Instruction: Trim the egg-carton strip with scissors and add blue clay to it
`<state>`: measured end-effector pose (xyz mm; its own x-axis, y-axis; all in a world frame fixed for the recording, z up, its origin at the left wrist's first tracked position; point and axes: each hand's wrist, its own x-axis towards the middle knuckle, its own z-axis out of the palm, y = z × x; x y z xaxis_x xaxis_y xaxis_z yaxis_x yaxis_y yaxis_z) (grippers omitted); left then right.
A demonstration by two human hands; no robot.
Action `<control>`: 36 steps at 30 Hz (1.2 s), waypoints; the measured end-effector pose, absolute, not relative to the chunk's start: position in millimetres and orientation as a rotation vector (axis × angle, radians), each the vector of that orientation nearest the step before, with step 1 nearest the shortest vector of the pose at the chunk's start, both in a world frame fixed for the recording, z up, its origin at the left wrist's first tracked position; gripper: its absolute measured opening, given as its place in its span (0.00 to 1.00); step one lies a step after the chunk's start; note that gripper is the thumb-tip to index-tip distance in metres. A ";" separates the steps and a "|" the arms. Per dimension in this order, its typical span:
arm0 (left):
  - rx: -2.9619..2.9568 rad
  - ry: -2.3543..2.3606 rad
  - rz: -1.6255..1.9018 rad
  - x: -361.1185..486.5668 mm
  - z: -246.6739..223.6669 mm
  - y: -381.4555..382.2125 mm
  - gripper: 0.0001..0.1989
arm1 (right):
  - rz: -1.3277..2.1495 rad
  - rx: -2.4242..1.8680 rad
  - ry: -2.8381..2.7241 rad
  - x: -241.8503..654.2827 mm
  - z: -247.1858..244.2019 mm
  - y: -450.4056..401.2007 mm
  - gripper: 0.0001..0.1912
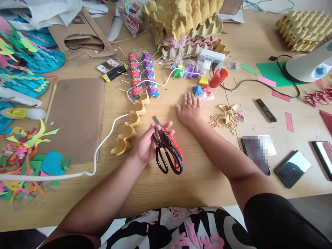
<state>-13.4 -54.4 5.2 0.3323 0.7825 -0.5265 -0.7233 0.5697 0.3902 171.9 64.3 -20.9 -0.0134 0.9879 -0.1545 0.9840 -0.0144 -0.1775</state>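
My left hand (149, 143) holds black-handled scissors (166, 148) together with a red utility knife (173, 141), above the table's middle. Flat on the wood, with its fingers spread, lies my right hand (190, 109), just below bags of blue and red clay (202, 91). A bare strip of yellow egg carton (131, 126) runs diagonally beside my left hand. Behind it stand two rows of painted carton cups, red ones (135, 73) and purple ones (149, 72), with coloured pins sticking out.
Cardboard (77, 117) and paper scraps (31, 159) lie left; a white cable (111, 133) crosses there. Egg trays (186, 24) are stacked behind. Right are a red cup (218, 78), carton shavings (228, 117), a black phone (255, 155) and a glue gun-like white device (308, 64).
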 end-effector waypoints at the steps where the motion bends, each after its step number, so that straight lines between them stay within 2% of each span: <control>1: 0.093 0.730 0.980 -13.7 4.8 -54.5 0.23 | 0.358 -2.206 -2.209 180.5 -19.5 53.6 0.43; 6: 0.101 0.691 0.953 -14.5 -0.7 -55.7 0.18 | 0.299 -2.266 -2.248 221.5 -13.9 31.5 0.44; 11: 0.089 0.725 0.971 -12.2 -3.1 -56.9 0.17 | 0.336 -2.390 -2.113 244.2 -7.9 59.6 0.43; 17: 0.079 0.708 0.965 -13.3 -4.7 -56.6 0.16 | 0.346 -2.270 -2.149 229.0 -3.8 84.9 0.41; 25: 0.115 0.707 0.963 -13.9 -2.2 -56.8 0.17 | 0.399 -2.165 -2.340 215.6 -9.7 63.5 0.41; 31: 0.100 0.720 0.977 -12.9 -3.5 -56.2 0.17 | 0.153 -2.532 -2.206 269.7 1.5 38.5 0.44; 34: 0.096 0.706 0.963 -13.2 -5.1 -56.1 0.16 | 0.000 -2.368 -2.251 277.1 3.5 5.2 0.44; 36: 0.096 0.696 0.958 -13.4 -4.7 -56.1 0.16 | 0.076 -2.113 -2.489 273.7 0.1 -17.9 0.43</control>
<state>-13.4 -56.1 -4.7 0.3776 0.7776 -0.5028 -0.7181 0.5887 0.3712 273.7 -17.9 0.1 -0.1585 0.9794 -0.1247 0.9853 0.1651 0.0447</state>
